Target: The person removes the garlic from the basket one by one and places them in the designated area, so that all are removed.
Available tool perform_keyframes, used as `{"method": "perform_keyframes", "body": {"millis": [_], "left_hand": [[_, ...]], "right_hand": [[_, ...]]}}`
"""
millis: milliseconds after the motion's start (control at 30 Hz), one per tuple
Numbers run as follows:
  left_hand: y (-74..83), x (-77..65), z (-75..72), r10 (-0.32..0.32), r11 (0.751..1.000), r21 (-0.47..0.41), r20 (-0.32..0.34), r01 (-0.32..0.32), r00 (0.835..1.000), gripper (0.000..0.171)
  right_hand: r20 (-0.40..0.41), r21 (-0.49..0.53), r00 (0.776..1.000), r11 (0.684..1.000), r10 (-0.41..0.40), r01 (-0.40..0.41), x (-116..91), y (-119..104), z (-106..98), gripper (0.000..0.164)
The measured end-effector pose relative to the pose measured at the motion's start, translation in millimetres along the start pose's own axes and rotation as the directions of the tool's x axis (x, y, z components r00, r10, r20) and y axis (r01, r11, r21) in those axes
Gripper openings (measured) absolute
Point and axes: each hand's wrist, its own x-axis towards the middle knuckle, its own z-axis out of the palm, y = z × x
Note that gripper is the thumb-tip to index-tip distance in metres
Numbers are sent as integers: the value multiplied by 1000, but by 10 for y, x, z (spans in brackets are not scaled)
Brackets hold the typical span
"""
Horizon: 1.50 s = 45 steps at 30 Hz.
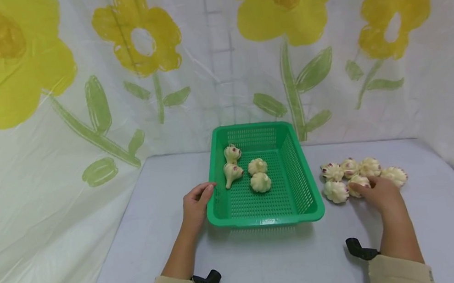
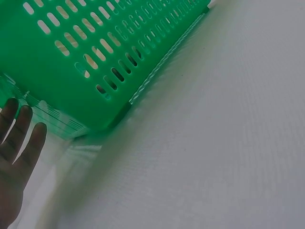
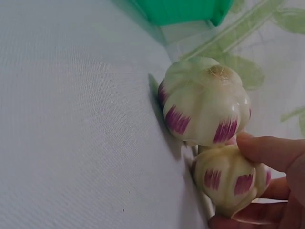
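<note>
My right hand (image 1: pixel 383 192) grips a garlic bulb (image 3: pixel 231 181), pale with purple streaks, thumb on one side and fingers on the other. That bulb lies at the front of a cluster, right beside another garlic bulb (image 1: pixel 335 192). On the left, my left hand (image 1: pixel 196 202) touches the left rim of a green plastic basket (image 1: pixel 266 221), its fingers (image 2: pixel 31 148) fairly straight along the outside in the left wrist view. Inside the basket are several garlic bulbs, including a front one (image 1: pixel 261 182) and one with a long stem (image 1: pixel 232 173).
Behind the gripped bulb, more garlic bulbs (image 1: pixel 369 166) sit in a row on the white table (image 1: pixel 265 266). A white curtain (image 1: pixel 202 61) with painted yellow flowers hangs at the table's back edge. Each wrist wears a black camera mount (image 1: pixel 360 249).
</note>
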Motion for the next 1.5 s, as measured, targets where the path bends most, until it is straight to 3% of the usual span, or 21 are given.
{"method": "perform_keyframes", "body": {"millis": [833, 1133, 1500], "left_hand": [[-7, 20, -1, 5, 1000, -7, -5, -5, 1000, 25], [-14, 7, 0, -15, 999, -39, -15, 14, 1000, 23], [-11, 12, 3, 11, 1000, -7, -7, -11, 1000, 23]], "right_hand": [[7, 31, 999, 999, 37, -37, 13, -31, 11, 104], [9, 29, 1000, 999, 22, -22, -6, -37, 15, 103], [-10, 14, 1000, 1000, -2, 2, -21, -33, -6, 100]]}}
